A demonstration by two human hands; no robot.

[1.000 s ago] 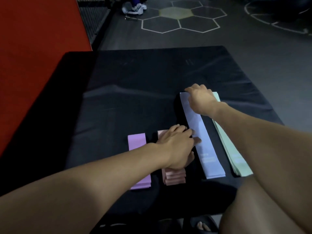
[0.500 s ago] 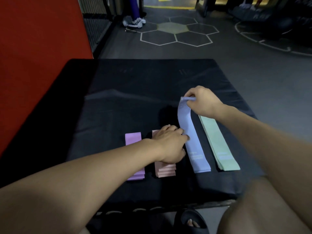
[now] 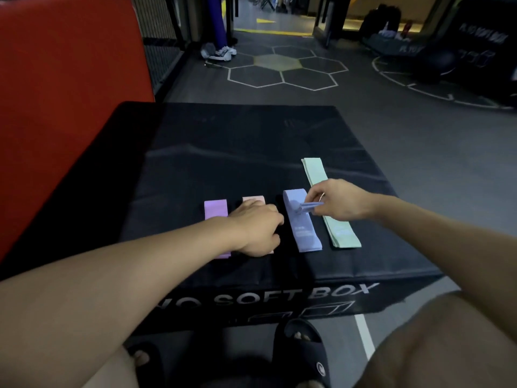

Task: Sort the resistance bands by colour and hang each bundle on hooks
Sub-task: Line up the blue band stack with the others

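Four piles of resistance bands lie side by side on a black soft box (image 3: 223, 152): purple bands (image 3: 214, 210), pink bands (image 3: 253, 199), blue bands (image 3: 302, 231) and mint green bands (image 3: 314, 170). My right hand (image 3: 340, 200) pinches the far end of the blue bands and has folded it back toward me over the pile. My left hand (image 3: 258, 228) rests with curled fingers on the pink bands, right beside the blue pile's left edge. No hooks are in view.
A red padded wall (image 3: 64, 88) rises along the left of the box. Grey gym floor with white hexagon markings (image 3: 282, 68) stretches beyond. My feet in black slides (image 3: 302, 348) stand below the box's front edge. Dark bags sit at the far right.
My right hand has drawn the lifted far end of the blue bands toward me, folding the pile in half. The left hand stayed on the pink bands. The camera tilted up.
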